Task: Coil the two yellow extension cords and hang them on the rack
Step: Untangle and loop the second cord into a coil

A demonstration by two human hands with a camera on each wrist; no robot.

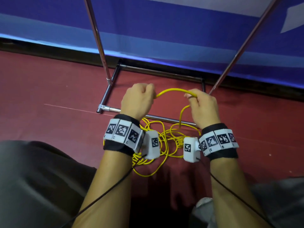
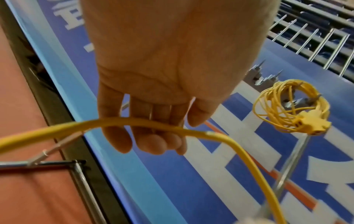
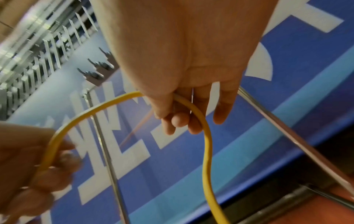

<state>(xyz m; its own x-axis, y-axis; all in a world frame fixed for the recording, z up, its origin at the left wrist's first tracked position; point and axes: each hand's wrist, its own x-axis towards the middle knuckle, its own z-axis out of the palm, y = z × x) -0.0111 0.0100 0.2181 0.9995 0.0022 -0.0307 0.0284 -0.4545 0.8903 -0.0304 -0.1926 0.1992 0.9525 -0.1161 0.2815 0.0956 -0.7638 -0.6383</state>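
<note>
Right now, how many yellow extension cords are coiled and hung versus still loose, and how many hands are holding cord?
Coiled cords hung on the rack: 1
Loose cords still being coiled: 1
Hands holding the loose cord: 2, left hand and right hand
Total cords: 2

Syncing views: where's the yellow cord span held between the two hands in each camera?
Head: the yellow cord span arches at centre, between left hand and right hand, above the tangle on the floor.
Left wrist: crosses the fingers from left edge to centre, then drops lower right.
Right wrist: arcs from the other hand at lower left up to the fingers at centre, then drops.
Shared landmark: blue banner.
</note>
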